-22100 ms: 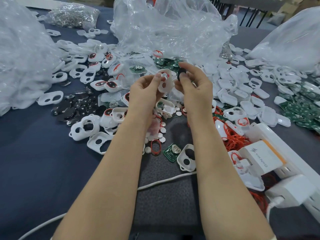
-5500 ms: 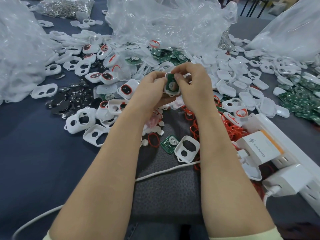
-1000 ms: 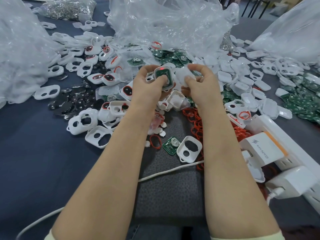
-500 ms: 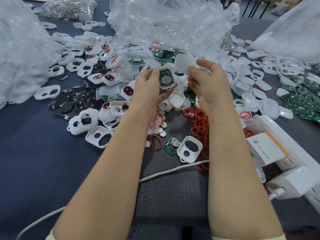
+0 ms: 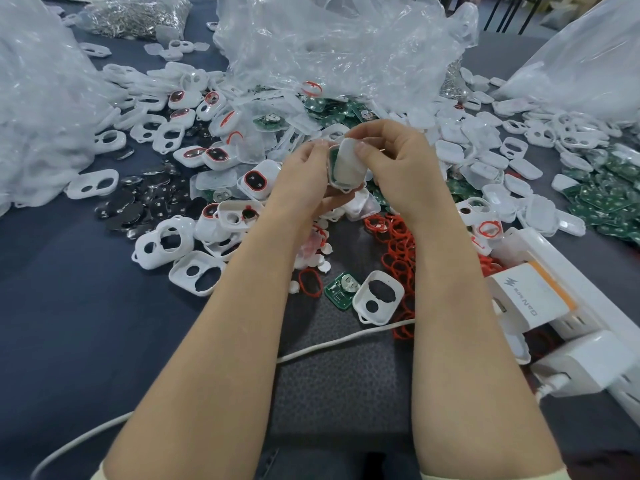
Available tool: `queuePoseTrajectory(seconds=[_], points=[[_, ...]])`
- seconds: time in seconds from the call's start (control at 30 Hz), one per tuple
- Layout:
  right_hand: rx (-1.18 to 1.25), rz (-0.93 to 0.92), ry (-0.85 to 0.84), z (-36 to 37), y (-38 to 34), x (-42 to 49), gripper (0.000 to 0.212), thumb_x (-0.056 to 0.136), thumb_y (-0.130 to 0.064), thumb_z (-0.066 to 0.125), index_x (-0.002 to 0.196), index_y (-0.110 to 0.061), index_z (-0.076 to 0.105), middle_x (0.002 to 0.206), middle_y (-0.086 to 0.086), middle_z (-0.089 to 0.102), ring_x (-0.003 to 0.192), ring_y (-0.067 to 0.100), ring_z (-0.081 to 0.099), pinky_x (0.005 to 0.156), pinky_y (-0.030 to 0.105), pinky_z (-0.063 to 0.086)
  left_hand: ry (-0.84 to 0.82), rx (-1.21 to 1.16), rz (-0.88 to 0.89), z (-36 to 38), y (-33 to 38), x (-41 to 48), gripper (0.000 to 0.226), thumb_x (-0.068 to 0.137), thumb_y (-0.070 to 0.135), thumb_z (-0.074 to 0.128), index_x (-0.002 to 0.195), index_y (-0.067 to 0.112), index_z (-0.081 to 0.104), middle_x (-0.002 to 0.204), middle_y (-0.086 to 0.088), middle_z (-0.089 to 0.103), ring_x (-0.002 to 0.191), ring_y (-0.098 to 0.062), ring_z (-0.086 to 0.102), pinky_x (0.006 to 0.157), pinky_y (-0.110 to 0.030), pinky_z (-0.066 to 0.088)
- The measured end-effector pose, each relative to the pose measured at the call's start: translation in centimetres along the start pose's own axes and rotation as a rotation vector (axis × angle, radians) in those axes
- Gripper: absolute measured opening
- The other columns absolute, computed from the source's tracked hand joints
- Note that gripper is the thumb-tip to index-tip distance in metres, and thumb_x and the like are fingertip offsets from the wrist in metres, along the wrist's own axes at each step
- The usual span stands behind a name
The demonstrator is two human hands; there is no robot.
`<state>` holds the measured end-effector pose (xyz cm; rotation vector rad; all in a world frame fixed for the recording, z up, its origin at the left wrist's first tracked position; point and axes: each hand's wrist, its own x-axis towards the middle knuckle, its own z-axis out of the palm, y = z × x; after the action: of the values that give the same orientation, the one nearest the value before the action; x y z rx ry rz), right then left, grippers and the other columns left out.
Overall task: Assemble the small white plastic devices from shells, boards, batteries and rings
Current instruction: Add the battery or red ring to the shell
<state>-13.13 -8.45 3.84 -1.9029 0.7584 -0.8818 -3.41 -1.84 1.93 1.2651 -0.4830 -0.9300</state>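
Above the middle of the desk (image 5: 69,323), my left hand (image 5: 304,174) curls round a white shell (image 5: 341,187) holding a green board (image 5: 332,160). My right hand (image 5: 398,168) pinches the back cover (image 5: 349,164) over it. This looks like the closing step. Next, I'd align the edges and squeeze.

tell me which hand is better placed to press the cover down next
Right, likely: the right hand pinches the white cover against the shell, which the left hand grips from the side.

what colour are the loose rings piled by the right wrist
Red. The rings show clearest in the head view, the only one here.
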Motion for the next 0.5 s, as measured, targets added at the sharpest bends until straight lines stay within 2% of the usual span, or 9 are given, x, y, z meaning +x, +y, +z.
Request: queuePoseTrajectory(seconds=[0.17, 0.27, 0.37, 0.5], points=[[-0.109, -0.023, -0.008, 0.28, 0.04, -0.05, 0.017, 0.094, -0.008, 0.054, 0.093, -0.021, 0.064, 0.085, -0.013, 0.059, 0.067, -0.002, 0.048, 0.064, 0.008, 0.04, -0.013, 0.03, 0.003, 0.02, -0.08, 0.01, 0.028, 0.105, 0.026, 0.035, 0.09, 0.022, 0.059, 0.092, -0.01, 0.066, 0.07, -0.017, 0.066, 0.058, -0.027, 0.057], [-0.167, -0.035, 0.005, 0.36, 0.15, -0.01, 0.018, 0.094, -0.008, 0.053, 0.097, -0.018, 0.068, 0.094, -0.006, 0.062, 0.069, -0.003, 0.046, 0.068, 0.013, 0.041, -0.022, 0.032, 0.0, 0.24, 0.01, -0.11, 0.027, 0.105, 0.024, 0.036, 0.089, 0.022, 0.059, 0.092, -0.01, 0.064, 0.072, -0.018, 0.064, 0.06, -0.027, 0.059], [-0.208, -0.025, 0.023, 0.45, 0.34, 0.11, 0.02, 0.094, -0.01, 0.053, 0.103, -0.017, 0.069, 0.107, 0.001, 0.064, 0.082, 0.005, 0.052, 0.078, 0.021, 0.045, -0.013, 0.031, -0.018, 0.33, 0.07, -0.14, 0.019, 0.104, 0.019, 0.04, 0.098, 0.019, 0.058, 0.103, -0.014, 0.062, 0.075, -0.019, 0.063, 0.058, -0.026, 0.059], [-0.221, -0.019, 0.049, 0.75, 0.59, 0.16, 0.02, 0.094, -0.011, 0.054, 0.105, -0.017, 0.07, 0.109, 0.003, 0.065, 0.094, 0.013, 0.055, 0.087, 0.028, 0.047, -0.025, 0.065, 0.015, 0.28, -0.13, -0.19, 0.016, 0.103, 0.015, 0.04, 0.11, 0.016, 0.055, 0.106, -0.012, 0.06, 0.078, -0.016, 0.062, 0.061, -0.024, 0.059]])
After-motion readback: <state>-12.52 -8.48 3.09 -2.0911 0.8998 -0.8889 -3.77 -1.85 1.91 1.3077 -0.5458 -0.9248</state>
